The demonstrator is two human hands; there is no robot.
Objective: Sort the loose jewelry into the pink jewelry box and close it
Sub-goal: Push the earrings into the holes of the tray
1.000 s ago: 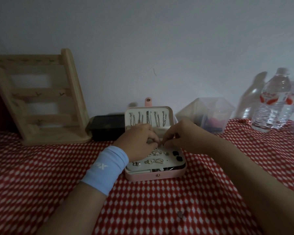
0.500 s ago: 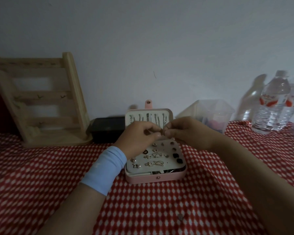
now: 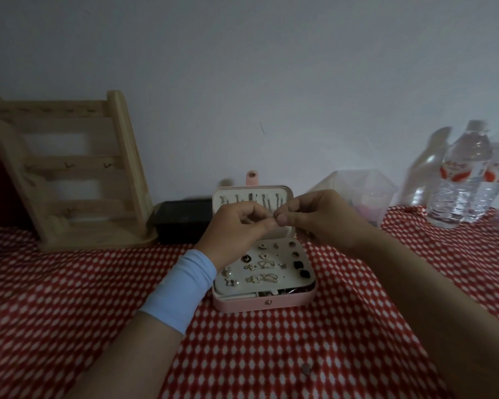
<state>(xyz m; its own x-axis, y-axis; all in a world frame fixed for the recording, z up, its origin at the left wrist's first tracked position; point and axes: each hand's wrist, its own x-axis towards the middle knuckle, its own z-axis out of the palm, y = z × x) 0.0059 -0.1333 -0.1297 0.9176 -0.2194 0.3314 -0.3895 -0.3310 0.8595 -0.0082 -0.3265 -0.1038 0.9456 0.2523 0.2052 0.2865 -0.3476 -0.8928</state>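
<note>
The pink jewelry box (image 3: 288, 301) stands open on the red checked cloth, its lid (image 3: 288, 194) upright with several necklaces hanging inside. Its white panel (image 3: 285, 279) carries several earrings and studs. Above the box, my left hand (image 3: 236, 228) and my right hand (image 3: 314, 216) meet fingertip to fingertip. Both pinch one tiny piece of jewelry (image 3: 275, 216), too small to identify. A small loose piece (image 3: 306, 368) lies on the cloth near the front.
A wooden jewelry stand (image 3: 69, 174) leans at the back left. A black tray (image 3: 182, 220) sits beside the box. A clear plastic container (image 3: 360, 194) and two water bottles (image 3: 464, 174) stand at the back right against the wall.
Both hands have lifted from the box's panel to a spot in front of the lid, still pinching the tiny piece together. More of the earring panel is now uncovered.
</note>
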